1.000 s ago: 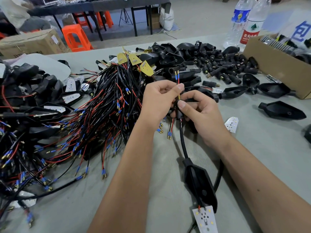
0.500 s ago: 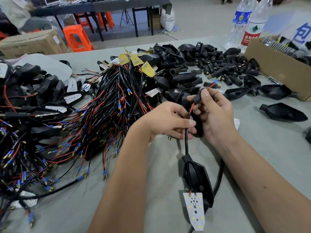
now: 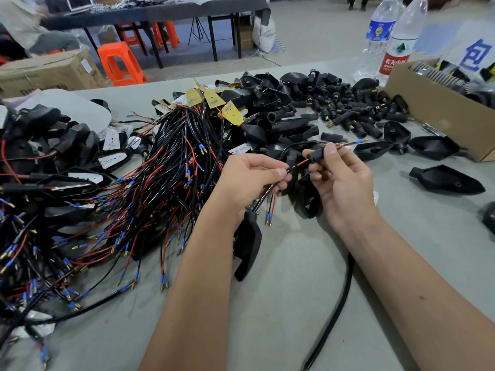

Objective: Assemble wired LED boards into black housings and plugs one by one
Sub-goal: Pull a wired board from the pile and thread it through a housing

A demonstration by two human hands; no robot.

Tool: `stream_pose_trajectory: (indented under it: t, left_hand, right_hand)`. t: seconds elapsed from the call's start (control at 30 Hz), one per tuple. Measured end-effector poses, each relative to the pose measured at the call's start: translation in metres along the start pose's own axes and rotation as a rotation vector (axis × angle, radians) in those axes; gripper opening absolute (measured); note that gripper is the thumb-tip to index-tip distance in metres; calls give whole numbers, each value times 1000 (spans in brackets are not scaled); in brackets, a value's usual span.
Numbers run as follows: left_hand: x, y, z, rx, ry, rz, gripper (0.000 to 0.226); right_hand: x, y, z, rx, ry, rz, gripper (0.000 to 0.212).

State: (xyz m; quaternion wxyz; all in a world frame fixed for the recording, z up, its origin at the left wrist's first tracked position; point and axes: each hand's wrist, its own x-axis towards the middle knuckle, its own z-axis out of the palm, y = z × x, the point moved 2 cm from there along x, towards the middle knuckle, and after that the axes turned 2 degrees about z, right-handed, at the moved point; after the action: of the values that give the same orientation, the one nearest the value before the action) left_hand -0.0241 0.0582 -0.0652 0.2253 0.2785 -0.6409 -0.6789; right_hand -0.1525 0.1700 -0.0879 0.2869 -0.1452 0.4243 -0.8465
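My left hand (image 3: 251, 180) pinches a black-sheathed cable with a red wire (image 3: 296, 166) just left of a small black plug (image 3: 316, 156). My right hand (image 3: 345, 180) pinches that plug between thumb and forefinger. The wire's blue-sleeved tip (image 3: 357, 142) sticks out of the plug to the right. Below my left wrist hangs a black housing (image 3: 247, 245) on the same cable. Its LED board is hidden. Another pair of loose terminals (image 3: 269, 218) dangles under my left hand.
A big tangle of wired LED boards (image 3: 160, 183) covers the table's left. Empty black housings (image 3: 267, 103) and loose plugs (image 3: 353, 108) are heaped behind my hands. Single housings (image 3: 447, 180) lie at right, by a cardboard box (image 3: 439, 113) and two water bottles (image 3: 385, 41).
The plug has slid along the wires, whose tips now poke out to the right. My left hand moved up onto the cable. The housing swung up under my left wrist, hiding its white board.
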Motion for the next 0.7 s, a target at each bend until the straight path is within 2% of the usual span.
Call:
stream_pose_trajectory:
  t: [0.2,0.37,0.7]
  left_hand:
    - [1,1,5,35,57,63,14]
    - [0,2,7,60,100,96,14]
    - [1,7,6,336,136,280,16]
  right_hand:
    - [0,4,1,-103,-54,-12,13]
    - [0,4,2,-76,-75,-2,9]
    - [0,6,1,-155,-57,-12,8]
